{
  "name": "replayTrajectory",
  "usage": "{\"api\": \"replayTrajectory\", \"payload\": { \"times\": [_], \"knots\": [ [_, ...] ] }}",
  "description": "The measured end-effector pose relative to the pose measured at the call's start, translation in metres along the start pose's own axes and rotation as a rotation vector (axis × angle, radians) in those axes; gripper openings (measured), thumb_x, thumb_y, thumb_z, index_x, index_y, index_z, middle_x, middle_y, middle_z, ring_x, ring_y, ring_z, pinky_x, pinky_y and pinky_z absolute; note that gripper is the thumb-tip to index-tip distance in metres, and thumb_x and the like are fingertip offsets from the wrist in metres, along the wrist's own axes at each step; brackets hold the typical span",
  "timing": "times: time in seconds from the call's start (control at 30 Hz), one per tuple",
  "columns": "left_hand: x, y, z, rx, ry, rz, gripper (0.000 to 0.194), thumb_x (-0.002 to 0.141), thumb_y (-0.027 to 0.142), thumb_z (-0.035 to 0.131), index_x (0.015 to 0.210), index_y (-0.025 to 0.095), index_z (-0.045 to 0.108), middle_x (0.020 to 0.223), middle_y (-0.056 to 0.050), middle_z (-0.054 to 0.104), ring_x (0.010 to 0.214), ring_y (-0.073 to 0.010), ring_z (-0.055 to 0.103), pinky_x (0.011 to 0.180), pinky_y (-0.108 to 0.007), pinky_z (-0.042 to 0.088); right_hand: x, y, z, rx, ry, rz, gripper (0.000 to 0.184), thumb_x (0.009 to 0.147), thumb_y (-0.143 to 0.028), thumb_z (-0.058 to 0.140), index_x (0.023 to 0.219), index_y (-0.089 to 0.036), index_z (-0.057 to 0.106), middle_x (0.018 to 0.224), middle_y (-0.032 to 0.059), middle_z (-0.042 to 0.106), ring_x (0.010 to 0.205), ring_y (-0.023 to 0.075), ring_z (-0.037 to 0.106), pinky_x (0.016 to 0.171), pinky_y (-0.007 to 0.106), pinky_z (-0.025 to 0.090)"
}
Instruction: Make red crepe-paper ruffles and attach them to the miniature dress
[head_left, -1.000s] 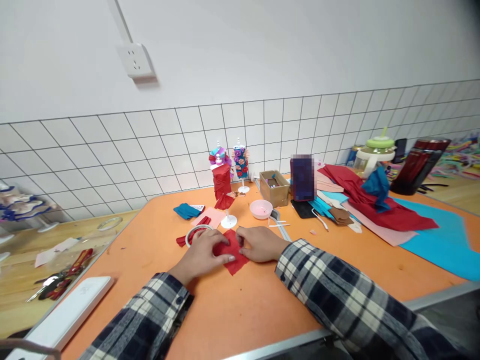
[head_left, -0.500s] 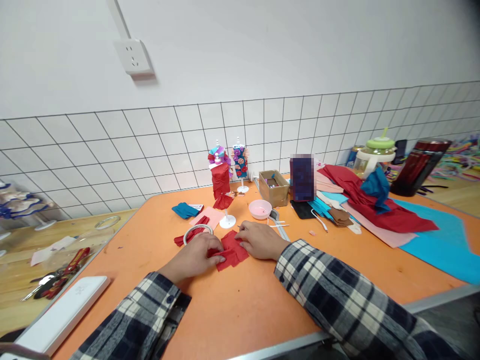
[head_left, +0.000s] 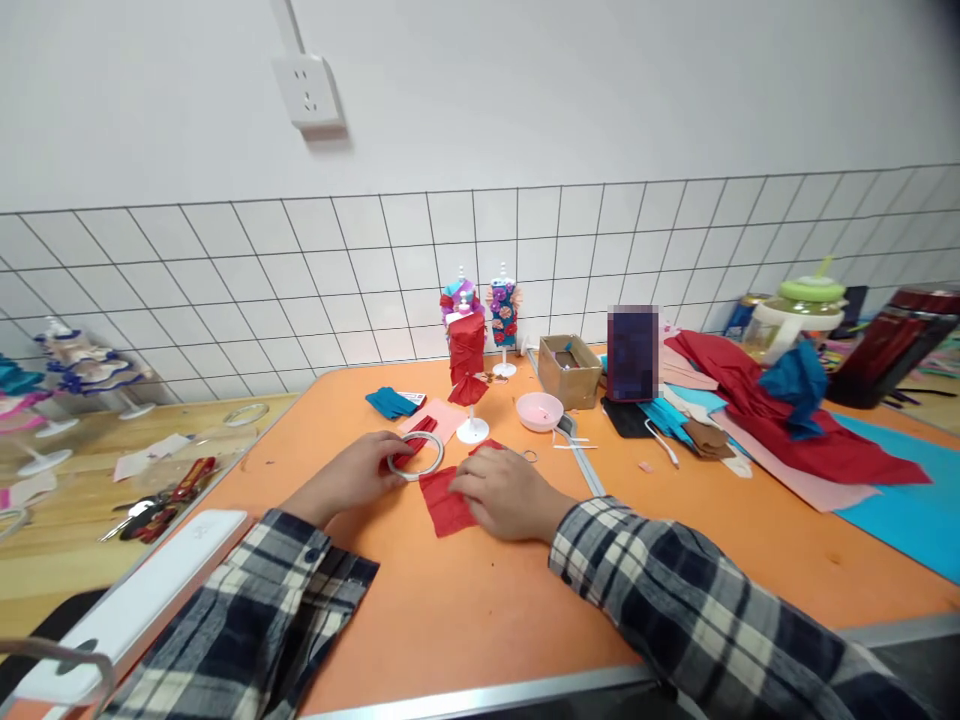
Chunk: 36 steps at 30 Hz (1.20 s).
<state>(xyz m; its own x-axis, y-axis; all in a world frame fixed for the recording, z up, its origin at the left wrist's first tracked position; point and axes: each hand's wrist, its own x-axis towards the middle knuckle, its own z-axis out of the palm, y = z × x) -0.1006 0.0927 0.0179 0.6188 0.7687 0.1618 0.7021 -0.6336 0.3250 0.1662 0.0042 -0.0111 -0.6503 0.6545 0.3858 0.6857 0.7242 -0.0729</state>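
Note:
A thin white ring, like a roll of narrow tape [head_left: 436, 468], is held at its left edge by my left hand [head_left: 358, 470], fingers closed on it. Behind the ring lies a gathered strip of red paper [head_left: 424, 428]. My right hand [head_left: 511, 492] presses with curled fingers on a red crepe paper piece [head_left: 444, 505] on the table; its fingertips are partly hidden. Just beyond stands a small white dress form [head_left: 472, 431] wrapped in a red paper dress [head_left: 466, 350].
Two more decorated dress forms [head_left: 504, 315] stand behind. A pink bowl [head_left: 539, 411], a cardboard box [head_left: 570, 385] and a phone [head_left: 632, 355] are to the right, with red paper [head_left: 795, 430] and a tumbler beyond. A white power bank [head_left: 142, 600] lies at the left edge.
My left hand has let go of the red paper, moved left and taken hold of the tape ring. My right hand stays on the paper. The view has turned slightly left.

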Motion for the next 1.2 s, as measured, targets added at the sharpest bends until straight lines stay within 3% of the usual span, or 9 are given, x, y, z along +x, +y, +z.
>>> {"api": "replayTrajectory", "payload": {
  "times": [0.13, 0.37, 0.6, 0.7, 0.77, 0.9, 1.0, 1.1, 1.2],
  "knots": [
    [0.007, -0.010, 0.012, -0.036, -0.014, 0.002, 0.025, 0.075, 0.037, 0.062, 0.090, 0.021, 0.076, 0.113, -0.009, 0.069, 0.101, -0.0257, 0.064, 0.091, -0.035, 0.049, 0.011, -0.014, 0.008, -0.034, -0.076, 0.021, 0.033, 0.091, -0.043, 0.054, 0.107, -0.016, 0.065, 0.105, 0.0096, 0.064, 0.098, 0.0247, 0.051, 0.084, 0.038, 0.036],
    [0.005, -0.007, 0.005, -0.326, 0.027, -0.126, 0.034, 0.078, 0.047, 0.060, 0.093, 0.020, 0.073, 0.107, -0.008, 0.074, 0.099, -0.0256, 0.065, 0.089, -0.035, 0.050, 0.023, -0.005, 0.018, -0.062, -0.089, 0.074, 0.039, 0.094, -0.048, 0.048, 0.115, -0.018, 0.063, 0.109, 0.0095, 0.065, 0.103, 0.0255, 0.052, 0.089, 0.041, 0.036],
    [0.004, -0.006, 0.012, -0.064, -0.121, 0.032, 0.022, 0.076, 0.031, 0.057, 0.083, 0.026, 0.077, 0.098, -0.003, 0.075, 0.090, -0.0225, 0.066, 0.080, -0.028, 0.049, 0.022, -0.002, 0.007, 0.033, -0.077, 0.138, 0.042, 0.095, -0.045, 0.049, 0.127, -0.019, 0.057, 0.127, 0.0111, 0.059, 0.114, 0.0248, 0.050, 0.091, 0.039, 0.037],
    [0.002, -0.007, 0.008, 0.003, -0.094, 0.007, 0.026, 0.076, 0.026, 0.054, 0.089, 0.029, 0.077, 0.098, -0.003, 0.075, 0.087, -0.0230, 0.066, 0.077, -0.029, 0.048, 0.003, 0.011, -0.013, 0.092, 0.008, 0.254, 0.027, 0.091, -0.037, 0.056, 0.109, -0.018, 0.066, 0.107, 0.0090, 0.066, 0.102, 0.0215, 0.055, 0.085, 0.033, 0.038],
    [0.001, -0.005, 0.004, 0.089, -0.040, -0.006, 0.028, 0.076, 0.026, 0.056, 0.096, 0.028, 0.076, 0.104, -0.004, 0.074, 0.093, -0.0256, 0.065, 0.082, -0.033, 0.047, -0.012, 0.022, -0.023, 0.131, -0.030, 0.265, 0.016, 0.087, -0.029, 0.061, 0.096, -0.019, 0.070, 0.094, 0.0055, 0.067, 0.092, 0.0191, 0.056, 0.079, 0.030, 0.038],
    [0.002, 0.021, 0.002, 0.234, 0.199, 0.016, 0.027, 0.078, 0.033, 0.063, 0.102, 0.025, 0.074, 0.111, -0.009, 0.070, 0.106, -0.0309, 0.060, 0.093, -0.042, 0.043, -0.029, 0.034, -0.026, 0.168, -0.133, 0.227, 0.013, 0.083, -0.023, 0.064, 0.093, -0.021, 0.071, 0.094, 0.0037, 0.067, 0.092, 0.0186, 0.056, 0.077, 0.029, 0.038],
    [0.003, 0.063, 0.021, 0.062, 0.284, 0.114, 0.022, 0.086, 0.038, 0.058, 0.094, 0.024, 0.074, 0.102, -0.008, 0.070, 0.101, -0.0251, 0.061, 0.091, -0.038, 0.045, -0.027, 0.029, -0.017, 0.158, -0.147, 0.224, 0.016, 0.084, -0.024, 0.064, 0.097, -0.021, 0.071, 0.098, 0.0045, 0.068, 0.095, 0.0200, 0.057, 0.078, 0.029, 0.038],
    [0.005, 0.101, 0.049, -0.063, 0.129, 0.171, 0.021, 0.083, 0.042, 0.065, 0.085, 0.022, 0.071, 0.086, -0.006, 0.070, 0.084, -0.0215, 0.062, 0.076, -0.033, 0.048, -0.022, 0.022, -0.010, 0.141, -0.164, 0.200, 0.015, 0.088, -0.027, 0.059, 0.096, -0.021, 0.070, 0.095, 0.0051, 0.068, 0.093, 0.0202, 0.059, 0.079, 0.030, 0.039],
    [0.006, 0.115, 0.068, -0.050, 0.063, 0.126, 0.013, 0.081, 0.033, 0.067, 0.080, 0.020, 0.066, 0.082, -0.005, 0.069, 0.079, -0.0211, 0.061, 0.067, -0.031, 0.045, -0.021, 0.020, -0.008, 0.133, -0.192, 0.214, 0.014, 0.088, -0.028, 0.061, 0.094, -0.020, 0.070, 0.095, 0.0050, 0.069, 0.093, 0.0207, 0.061, 0.079, 0.030, 0.038]
  ]
}}
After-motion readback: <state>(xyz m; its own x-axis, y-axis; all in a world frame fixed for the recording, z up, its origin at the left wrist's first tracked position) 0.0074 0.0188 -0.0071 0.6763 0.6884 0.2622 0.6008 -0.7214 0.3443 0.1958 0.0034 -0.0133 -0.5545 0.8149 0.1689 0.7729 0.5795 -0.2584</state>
